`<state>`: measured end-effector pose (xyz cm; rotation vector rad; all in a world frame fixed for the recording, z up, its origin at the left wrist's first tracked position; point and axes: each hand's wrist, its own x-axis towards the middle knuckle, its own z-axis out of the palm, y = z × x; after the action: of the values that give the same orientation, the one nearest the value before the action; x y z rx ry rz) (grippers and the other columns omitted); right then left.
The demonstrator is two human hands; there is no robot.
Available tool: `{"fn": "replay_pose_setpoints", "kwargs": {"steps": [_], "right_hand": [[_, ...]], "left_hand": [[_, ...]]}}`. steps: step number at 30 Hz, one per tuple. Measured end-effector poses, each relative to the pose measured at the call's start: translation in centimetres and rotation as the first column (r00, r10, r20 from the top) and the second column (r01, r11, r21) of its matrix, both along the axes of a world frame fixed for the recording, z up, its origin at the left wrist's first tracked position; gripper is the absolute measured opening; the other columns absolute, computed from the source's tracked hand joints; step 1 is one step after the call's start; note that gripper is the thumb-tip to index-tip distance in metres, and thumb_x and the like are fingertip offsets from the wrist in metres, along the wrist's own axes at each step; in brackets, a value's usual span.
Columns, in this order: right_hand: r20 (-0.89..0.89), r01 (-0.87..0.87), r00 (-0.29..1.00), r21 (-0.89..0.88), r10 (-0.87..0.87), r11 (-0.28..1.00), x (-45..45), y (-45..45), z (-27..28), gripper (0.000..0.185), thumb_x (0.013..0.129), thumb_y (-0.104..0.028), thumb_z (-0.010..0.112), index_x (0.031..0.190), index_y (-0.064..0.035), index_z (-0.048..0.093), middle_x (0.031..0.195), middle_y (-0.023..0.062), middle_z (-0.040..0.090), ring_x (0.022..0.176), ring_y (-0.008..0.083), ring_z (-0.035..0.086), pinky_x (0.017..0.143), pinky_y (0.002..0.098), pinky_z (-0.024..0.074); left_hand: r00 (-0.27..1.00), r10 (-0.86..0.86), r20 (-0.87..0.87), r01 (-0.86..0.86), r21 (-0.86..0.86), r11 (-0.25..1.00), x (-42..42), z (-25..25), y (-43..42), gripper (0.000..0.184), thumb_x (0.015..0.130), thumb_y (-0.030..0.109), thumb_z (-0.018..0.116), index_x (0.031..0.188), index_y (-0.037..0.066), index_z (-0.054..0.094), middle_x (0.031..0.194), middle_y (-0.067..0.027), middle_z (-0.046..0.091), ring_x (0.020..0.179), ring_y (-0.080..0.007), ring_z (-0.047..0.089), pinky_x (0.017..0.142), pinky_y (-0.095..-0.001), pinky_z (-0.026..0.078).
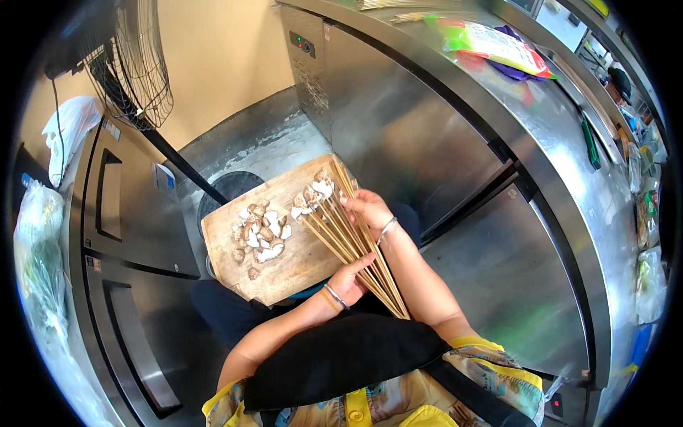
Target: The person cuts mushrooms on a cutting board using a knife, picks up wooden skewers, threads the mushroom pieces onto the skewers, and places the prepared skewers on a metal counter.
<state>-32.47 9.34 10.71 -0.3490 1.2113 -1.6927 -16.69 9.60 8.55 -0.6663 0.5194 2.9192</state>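
Observation:
My left hand (pixel 351 280) is wrapped around the lower part of a fanned bundle of bamboo skewers (pixel 359 256). Higher up, the fingers of my right hand (pixel 367 212) close on the skewers at the bundle's right side. Brown-and-white mushroom pieces (pixel 313 196) sit at the far ends of several skewers. Beneath them is a wooden cutting board (pixel 299 267), tilted across my lap. Loose cut mushrooms (pixel 260 231) lie in a pile on its left half. What exactly my right fingertips pinch is partly hidden.
Steel fridge cabinets (pixel 398 107) stand close on my right, and another steel cabinet (pixel 128 206) is on the left. A wire fan cage (pixel 135 64) on a black pole rises ahead. Colourful plastic packaging (pixel 498 50) and more skewers (pixel 398 4) lie on the right counter.

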Motion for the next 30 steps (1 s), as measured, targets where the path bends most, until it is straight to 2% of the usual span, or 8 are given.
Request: {"fn": "replay_pose_setpoints", "kwargs": {"steps": [6,8,11,14,16,18,20,30], "right_hand": [[-0.113,0.133,0.981,-0.191,-0.157,0.972,-2.2,-0.8,4.5,0.015,0.082,-0.014,0.065,0.084,-0.0064,0.052,0.060,0.0006,0.052,0.048,0.0089,0.046,0.045,0.0207,0.0375],[-0.110,0.176,0.973,-0.199,-0.201,0.964,-2.1,-0.6,6.1,0.013,0.082,-0.012,0.063,0.085,-0.0065,0.052,0.061,0.0001,0.051,0.047,0.0095,0.046,0.045,0.0207,0.0374],[-0.073,0.175,0.978,-0.225,-0.196,0.959,-1.4,0.3,6.0,0.011,0.082,-0.010,0.062,0.088,-0.0067,0.053,0.062,-0.0003,0.050,0.049,0.0097,0.046,0.046,0.0206,0.0374],[-0.003,0.132,0.991,-0.238,-0.137,0.962,0.3,1.6,4.8,0.012,0.082,-0.009,0.062,0.089,-0.0065,0.053,0.063,-0.0005,0.049,0.050,0.0095,0.046,0.047,0.0207,0.0374],[0.042,0.114,0.993,-0.266,-0.106,0.957,1.5,2.2,4.3,0.013,0.082,-0.009,0.062,0.090,-0.0060,0.053,0.063,-0.0006,0.049,0.052,0.0094,0.046,0.047,0.0206,0.0371],[0.067,0.119,0.992,-0.243,-0.106,0.963,2.6,3.0,4.4,0.013,0.082,-0.008,0.061,0.090,-0.0058,0.052,0.063,-0.0006,0.049,0.051,0.0093,0.046,0.047,0.0209,0.0367],[0.029,0.093,0.996,-0.256,-0.088,0.962,2.9,3.7,4.1,0.011,0.083,-0.008,0.060,0.089,-0.0059,0.051,0.062,-0.0009,0.048,0.049,0.0083,0.045,0.044,0.0213,0.0361],[0.030,0.024,0.999,-0.165,-0.019,0.986,4.7,5.1,4.8,0.018,0.090,-0.020,0.054,0.080,-0.0055,0.050,0.052,-0.0012,0.043,0.040,0.0063,0.037,0.039,0.0214,0.0302]], "left_hand": [[0.972,0.235,0.032,-0.220,-0.252,0.942,-2.6,1.2,-2.1,0.022,0.082,0.009,0.059,0.102,0.003,0.057,0.090,-0.0076,0.063,0.082,-0.0203,0.062,0.075,-0.0356,0.052],[0.949,0.314,-0.037,-0.308,-0.325,0.894,-3.2,1.6,-2.6,0.020,0.080,0.003,0.057,0.100,0.001,0.057,0.086,-0.0080,0.063,0.073,-0.0191,0.062,0.066,-0.0320,0.053],[0.926,0.373,-0.053,-0.339,-0.550,0.763,-3.2,1.1,-3.0,0.021,0.077,-0.001,0.057,0.098,0.002,0.055,0.082,-0.0046,0.060,0.074,-0.0153,0.060,0.066,-0.0283,0.051],[0.883,0.451,-0.131,-0.445,-0.538,0.715,-2.9,2.3,-2.3,0.027,0.073,-0.005,0.057,0.098,0.004,0.053,0.081,0.0010,0.054,0.071,-0.0094,0.052,0.064,-0.0229,0.044],[0.895,0.433,-0.113,-0.418,-0.555,0.720,-2.5,2.0,-2.3,0.031,0.071,-0.006,0.054,0.101,0.003,0.052,0.084,-0.0002,0.055,0.074,-0.0098,0.054,0.066,-0.0233,0.045],[0.842,0.481,-0.242,-0.530,-0.529,0.663,-2.6,1.9,-2.0,0.023,0.075,-0.004,0.051,0.098,0.003,0.052,0.087,-0.0012,0.055,0.073,-0.0125,0.055,0.065,-0.0247,0.048],[0.896,0.378,-0.235,-0.442,-0.572,0.691,-1.9,1.3,-2.3,0.021,0.077,-0.002,0.050,0.097,0.004,0.053,0.087,-0.0020,0.056,0.067,-0.0113,0.053,0.057,-0.0243,0.047],[0.926,0.341,-0.164,-0.348,-0.725,0.595,-1.8,3.5,-1.4,0.005,0.085,0.005,0.048,0.084,0.006,0.053,0.066,-0.0011,0.055,0.048,-0.0073,0.047,0.040,-0.0194,0.037]]}}
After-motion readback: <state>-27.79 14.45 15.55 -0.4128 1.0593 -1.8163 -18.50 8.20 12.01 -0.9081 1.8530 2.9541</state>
